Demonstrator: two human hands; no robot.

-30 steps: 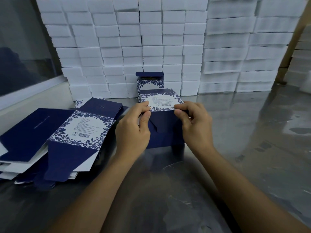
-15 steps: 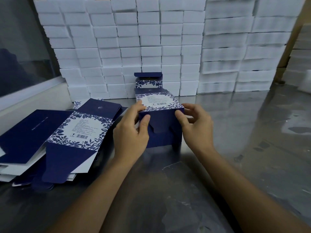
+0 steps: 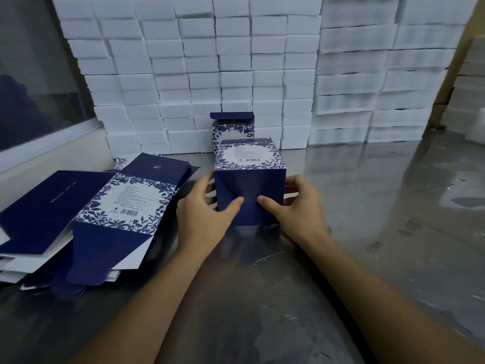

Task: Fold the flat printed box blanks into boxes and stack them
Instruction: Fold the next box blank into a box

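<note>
A navy box with a blue floral label panel (image 3: 249, 179) lies on its side at the middle of the steel table. My left hand (image 3: 207, 214) grips its left side, thumb pressed on the closed navy end flaps. My right hand (image 3: 296, 208) grips the right side, thumb pressing the same flaps. Behind it stands a folded box (image 3: 232, 127) with its top flap open. A pile of flat printed blanks (image 3: 86, 214) lies at the left.
A wall of stacked white blocks (image 3: 236, 69) runs along the back of the table. A window ledge (image 3: 39, 151) borders the left. The shiny steel tabletop (image 3: 367, 232) extends to the right and toward me.
The end flaps that stood partly open are now pressed flat. Both hands have slid down from the label edge to the box's sides, thumbs on the closed end.
</note>
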